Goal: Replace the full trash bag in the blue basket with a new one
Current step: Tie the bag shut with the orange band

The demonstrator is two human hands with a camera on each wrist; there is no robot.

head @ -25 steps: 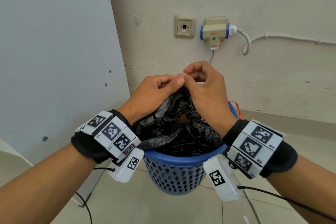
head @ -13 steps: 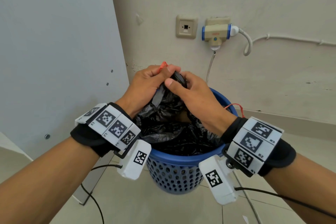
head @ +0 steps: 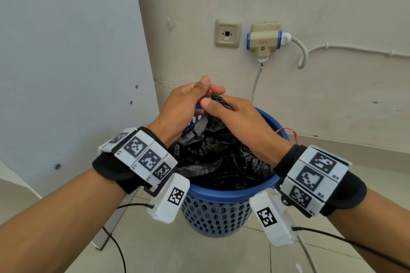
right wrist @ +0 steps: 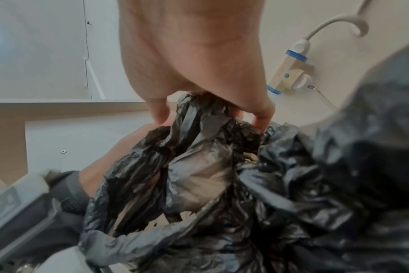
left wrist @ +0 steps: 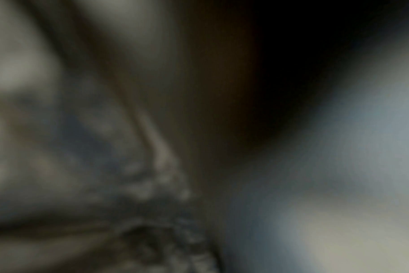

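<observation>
A blue perforated basket (head: 213,215) stands on the floor against the wall, holding a full black trash bag (head: 217,157). The bag's top is gathered into a twisted neck (head: 220,101) above the far left of the rim. My right hand (head: 224,109) grips that neck; the right wrist view shows its fingers (right wrist: 259,114) curled round the bunched plastic (right wrist: 199,120). My left hand (head: 195,95) pinches a thin red tie (head: 209,91) at the neck. More of the red tie (head: 287,132) lies over the far right rim. The left wrist view is dark and blurred.
A grey panel (head: 66,62) with screws stands close on the left. On the wall behind are a socket plate (head: 227,33) and a plug adapter (head: 264,42) with white cables (head: 301,55). Black wrist-camera cables (head: 117,248) trail over the tiled floor.
Both hands have shifted left and a little down with the gathered bag top. The left hand has worked the red tie at the neck, while the right hand keeps its grip on the bunched plastic.
</observation>
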